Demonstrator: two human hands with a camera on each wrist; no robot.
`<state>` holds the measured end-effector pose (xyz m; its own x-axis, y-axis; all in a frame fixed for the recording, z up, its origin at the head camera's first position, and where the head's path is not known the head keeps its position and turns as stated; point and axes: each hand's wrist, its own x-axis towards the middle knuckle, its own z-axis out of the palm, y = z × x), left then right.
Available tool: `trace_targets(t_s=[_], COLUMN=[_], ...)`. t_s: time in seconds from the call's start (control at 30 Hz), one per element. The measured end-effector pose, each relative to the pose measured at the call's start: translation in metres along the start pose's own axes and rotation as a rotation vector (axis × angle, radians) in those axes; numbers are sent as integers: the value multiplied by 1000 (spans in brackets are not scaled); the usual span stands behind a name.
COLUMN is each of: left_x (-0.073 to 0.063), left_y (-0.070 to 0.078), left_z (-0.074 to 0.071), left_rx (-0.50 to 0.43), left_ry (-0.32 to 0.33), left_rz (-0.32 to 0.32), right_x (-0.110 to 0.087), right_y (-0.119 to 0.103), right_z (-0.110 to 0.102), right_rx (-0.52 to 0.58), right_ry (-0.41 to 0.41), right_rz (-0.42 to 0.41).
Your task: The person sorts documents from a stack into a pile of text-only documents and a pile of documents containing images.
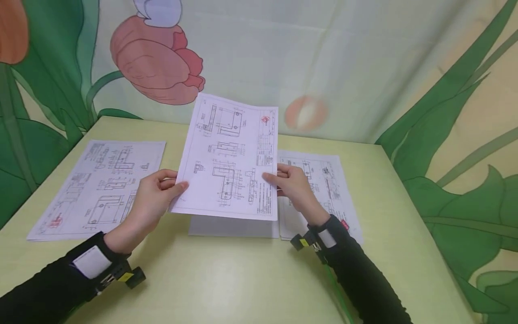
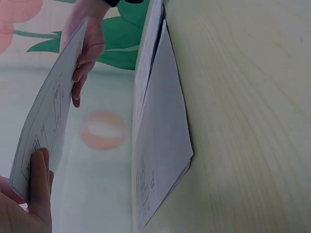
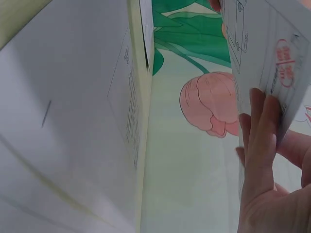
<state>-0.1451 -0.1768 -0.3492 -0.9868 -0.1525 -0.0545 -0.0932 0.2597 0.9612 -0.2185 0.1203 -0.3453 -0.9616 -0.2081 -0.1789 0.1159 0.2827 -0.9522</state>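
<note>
A printed sheet of technical drawings [image 1: 243,157] is held up above the table, tilted toward the head camera. My left hand [image 1: 151,198] pinches its left edge near the lower corner, thumb on the front. On the opposite edge my right hand [image 1: 295,189] grips it, with the thumb over the front and fingers behind. The right wrist view shows a red stamp [image 3: 285,63] on the sheet beside the right fingers [image 3: 257,121]. Beneath the held sheet, more paper [image 1: 232,227] lies on the table, mostly hidden by it in the head view.
To the left lies a stack of drawings [image 1: 93,184] with a red stamp. Another stack [image 1: 329,180] lies at the right, partly under my right hand and forearm. The pale yellow table [image 1: 226,279] ends at a curtain [image 1: 344,81] printed with flowers and leaves.
</note>
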Motion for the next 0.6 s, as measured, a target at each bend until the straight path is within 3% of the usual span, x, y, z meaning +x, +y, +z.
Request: trace_targets(t_s=[0.23, 0.43, 0.6], left_x=[6, 7, 9], left_y=[0, 5, 10], left_z=[18, 38, 62], left_rx=[106, 306, 372], left_ry=[-58, -80, -148], left_rz=[181, 394, 475], right_x=[-3, -8, -12], right_y=[8, 13, 16], right_z=[-24, -50, -75], right_rx=[-101, -242, -339], right_ry=[-9, 20, 19], right_rz=[1, -2, 8])
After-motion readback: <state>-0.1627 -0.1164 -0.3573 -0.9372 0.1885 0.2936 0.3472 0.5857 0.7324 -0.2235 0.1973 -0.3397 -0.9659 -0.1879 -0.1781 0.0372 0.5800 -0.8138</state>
